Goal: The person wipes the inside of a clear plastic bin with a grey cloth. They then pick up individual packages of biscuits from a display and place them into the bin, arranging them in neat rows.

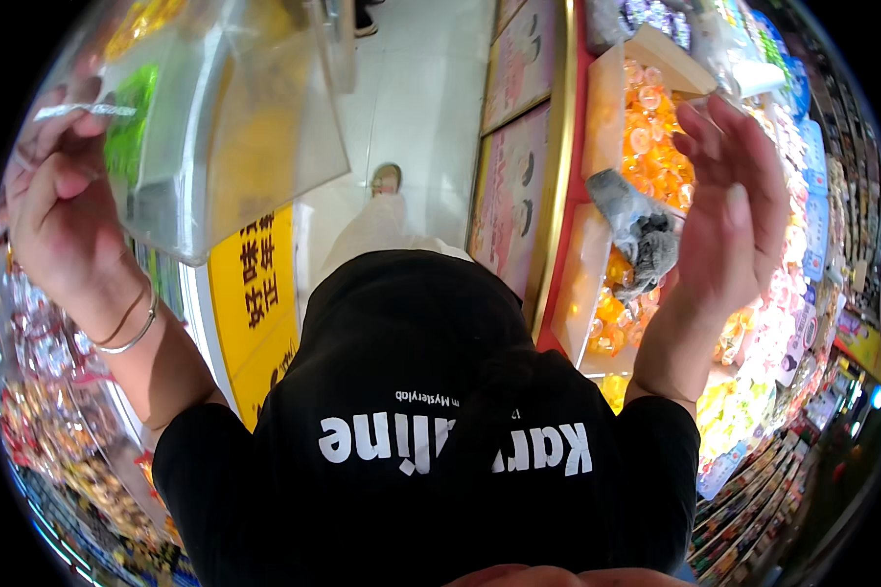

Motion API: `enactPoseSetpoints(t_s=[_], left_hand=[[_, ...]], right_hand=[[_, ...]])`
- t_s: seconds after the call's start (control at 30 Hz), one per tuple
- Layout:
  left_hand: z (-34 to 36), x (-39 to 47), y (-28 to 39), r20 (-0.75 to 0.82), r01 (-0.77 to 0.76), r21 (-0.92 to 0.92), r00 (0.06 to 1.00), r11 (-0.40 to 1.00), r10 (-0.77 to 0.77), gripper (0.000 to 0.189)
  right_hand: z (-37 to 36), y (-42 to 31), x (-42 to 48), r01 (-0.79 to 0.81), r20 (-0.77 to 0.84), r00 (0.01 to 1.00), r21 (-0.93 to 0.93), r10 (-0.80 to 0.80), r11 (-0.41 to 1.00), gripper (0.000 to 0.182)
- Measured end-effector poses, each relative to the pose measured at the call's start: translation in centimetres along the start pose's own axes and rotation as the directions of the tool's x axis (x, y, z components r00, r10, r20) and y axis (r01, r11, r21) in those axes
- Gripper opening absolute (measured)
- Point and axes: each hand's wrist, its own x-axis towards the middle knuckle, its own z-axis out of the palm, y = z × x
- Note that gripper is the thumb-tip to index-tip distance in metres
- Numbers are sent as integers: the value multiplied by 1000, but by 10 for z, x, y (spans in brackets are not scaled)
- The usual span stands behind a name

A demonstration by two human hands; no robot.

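My left hand (70,205) is raised beside a clear plastic panel (264,147), fingers partly curled. A thin white strip (84,111) crosses its fingers; whether the hand grips it is unclear. On the right, my right hand (727,213) is held up with its fingers apart and nothing in it. Beyond that hand lie orange-wrapped sweets (650,132) in an open bin. Bunched grey knit cloth (646,235) lies over the divider between this bin and a nearer one, close to my right hand.
Yellow printed panels (253,293) front the left counter. A gold-edged display (550,220) with printed panels (510,191) borders the pale tiled aisle (426,110). More wrapped sweets (37,330) fill the left side. Another person's shoe (365,29) shows at the aisle's far end.
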Motion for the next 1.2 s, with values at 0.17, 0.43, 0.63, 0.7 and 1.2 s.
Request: enactPoseSetpoints(t_s=[0.17, 0.43, 0.63, 0.7, 1.2], left_hand=[[-21, -67, 41, -309, 93, 311, 951, 946, 8, 48], [-7, -134, 74, -452, 147, 324, 892, 935, 16, 40], [-30, -191, 105, -529, 148, 61, 843, 987, -94, 42], [-41, -217, 126, -499, 132, 19, 860, 991, -104, 41], [-126, -269, 257, -215, 397, 31, 899, 917, -382, 19]], right_hand=[[63, 75, -90, -550, 552, 739, 160, 388, 820, 51], [150, 148, -118, -53, 761, 426, -520, 490, 852, 57], [196, 190, -184, 295, 713, -269, -579, 648, 760, 46], [231, 148, -139, 329, 761, 199, -645, 617, 690, 50], [374, -77, -58, -310, 758, 651, 229, 30, 923, 13]])
